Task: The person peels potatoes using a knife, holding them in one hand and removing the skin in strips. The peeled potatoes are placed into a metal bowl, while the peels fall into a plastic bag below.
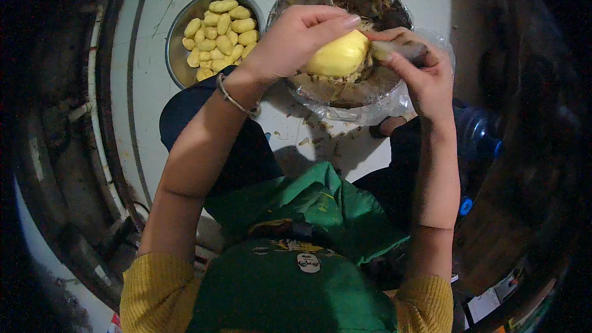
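Observation:
My left hand [300,39] grips a large peeled yellow potato [341,55] from its left side, thumb laid along the top. At the potato's right end, my right hand [428,71] holds a small peeling tool [401,50], blurred so that its blade cannot be made out. Both hands are above a round bin [323,95] lined with clear plastic. Potato peelings [379,7] lie inside it, partly hidden by my hands and the potato. To the left, a metal basin [175,55] holds several peeled potatoes [224,44].
Scraps of peel [319,141] are scattered on the pale floor [370,162] between my feet. A large blue water bottle [478,134] lies at the right, beside my leg. White pipes [95,101] run along the left side. A green apron [277,286] covers my lap.

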The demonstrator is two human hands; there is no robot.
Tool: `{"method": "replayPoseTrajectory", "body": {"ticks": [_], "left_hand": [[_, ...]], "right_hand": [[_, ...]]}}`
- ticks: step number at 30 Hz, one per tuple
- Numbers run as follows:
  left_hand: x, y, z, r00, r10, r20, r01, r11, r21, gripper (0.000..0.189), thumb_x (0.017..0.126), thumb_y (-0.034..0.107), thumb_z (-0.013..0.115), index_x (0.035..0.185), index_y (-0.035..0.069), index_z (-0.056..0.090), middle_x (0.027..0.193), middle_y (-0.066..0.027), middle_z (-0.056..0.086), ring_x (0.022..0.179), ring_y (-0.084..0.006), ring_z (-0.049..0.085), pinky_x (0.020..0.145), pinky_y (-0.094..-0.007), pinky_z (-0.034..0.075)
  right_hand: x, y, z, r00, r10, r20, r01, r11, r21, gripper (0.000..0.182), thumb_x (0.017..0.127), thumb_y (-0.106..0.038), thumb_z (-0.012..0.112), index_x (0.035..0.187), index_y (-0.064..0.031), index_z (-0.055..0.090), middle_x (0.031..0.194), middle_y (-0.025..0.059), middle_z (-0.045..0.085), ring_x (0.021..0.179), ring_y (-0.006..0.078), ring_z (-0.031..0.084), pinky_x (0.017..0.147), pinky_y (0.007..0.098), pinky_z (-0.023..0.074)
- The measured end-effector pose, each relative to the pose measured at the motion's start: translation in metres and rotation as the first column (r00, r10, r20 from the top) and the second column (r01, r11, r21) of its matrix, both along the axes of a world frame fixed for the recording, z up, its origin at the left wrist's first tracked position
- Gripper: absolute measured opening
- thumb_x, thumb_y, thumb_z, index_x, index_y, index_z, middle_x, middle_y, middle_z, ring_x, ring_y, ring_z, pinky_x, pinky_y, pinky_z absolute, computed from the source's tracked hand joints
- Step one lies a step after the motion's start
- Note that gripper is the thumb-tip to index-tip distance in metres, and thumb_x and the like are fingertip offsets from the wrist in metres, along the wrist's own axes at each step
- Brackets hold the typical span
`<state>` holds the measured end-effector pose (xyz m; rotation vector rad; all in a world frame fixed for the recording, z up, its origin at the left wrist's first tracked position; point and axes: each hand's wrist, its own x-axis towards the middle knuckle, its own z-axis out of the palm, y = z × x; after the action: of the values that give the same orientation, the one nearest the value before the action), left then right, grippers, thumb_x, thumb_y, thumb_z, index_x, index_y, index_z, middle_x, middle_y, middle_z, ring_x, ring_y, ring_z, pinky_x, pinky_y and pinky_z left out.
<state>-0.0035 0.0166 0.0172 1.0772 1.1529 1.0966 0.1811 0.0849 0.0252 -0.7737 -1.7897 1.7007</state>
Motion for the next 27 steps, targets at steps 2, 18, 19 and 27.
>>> {"method": "replayPoseTrajectory", "body": {"ticks": [2, 18, 19, 27], "left_hand": [[0.0, -0.001, 0.001, 0.997, -0.025, 0.079, 0.026, 1.0, -0.008, 0.032, 0.091, 0.029, 0.041, 0.092, 0.001, 0.058, 0.08, -0.0013, 0.058, 0.074, -0.0069, 0.053, 0.068, -0.0196, 0.043], [-0.001, -0.001, -0.006, 0.999, -0.038, 0.003, 0.037, 0.993, 0.116, 0.03, 0.089, 0.026, 0.042, 0.09, 0.001, 0.058, 0.082, -0.002, 0.058, 0.077, -0.0086, 0.054, 0.069, -0.0224, 0.043], [-0.002, 0.0, -0.005, 0.998, -0.024, -0.05, 0.03, 0.991, 0.133, 0.03, 0.089, 0.026, 0.042, 0.09, 0.001, 0.058, 0.082, -0.002, 0.058, 0.076, -0.0087, 0.054, 0.068, -0.0221, 0.043], [-0.008, -0.002, -0.005, 0.985, -0.064, -0.158, 0.088, 0.985, 0.148, 0.027, 0.088, 0.023, 0.043, 0.09, 0.0, 0.057, 0.081, -0.0024, 0.058, 0.075, -0.0087, 0.054, 0.067, -0.0216, 0.044]], "right_hand": [[0.004, -0.004, -0.009, 0.993, -0.07, -0.098, 0.058, 0.991, -0.119, 0.021, 0.074, -0.007, 0.066, 0.093, -0.0003, 0.062, 0.082, 0.0013, 0.063, 0.074, 0.0076, 0.056, 0.07, 0.0214, 0.0456], [0.006, 0.005, -0.021, 0.987, -0.031, -0.156, -0.005, 0.974, -0.225, 0.024, 0.072, -0.007, 0.067, 0.094, -0.0002, 0.061, 0.084, 0.0019, 0.063, 0.077, 0.008, 0.057, 0.073, 0.0214, 0.0453], [0.006, 0.005, -0.021, 0.986, -0.052, -0.159, 0.01, 0.967, -0.255, 0.024, 0.072, -0.007, 0.067, 0.095, -0.0003, 0.061, 0.084, 0.0018, 0.063, 0.077, 0.008, 0.057, 0.073, 0.0214, 0.0453], [0.002, 0.002, -0.015, 0.993, -0.001, -0.118, -0.031, 0.961, -0.274, 0.024, 0.073, -0.008, 0.066, 0.094, 0.0006, 0.061, 0.085, 0.0046, 0.064, 0.076, 0.0101, 0.059, 0.074, 0.0235, 0.0467]]}}
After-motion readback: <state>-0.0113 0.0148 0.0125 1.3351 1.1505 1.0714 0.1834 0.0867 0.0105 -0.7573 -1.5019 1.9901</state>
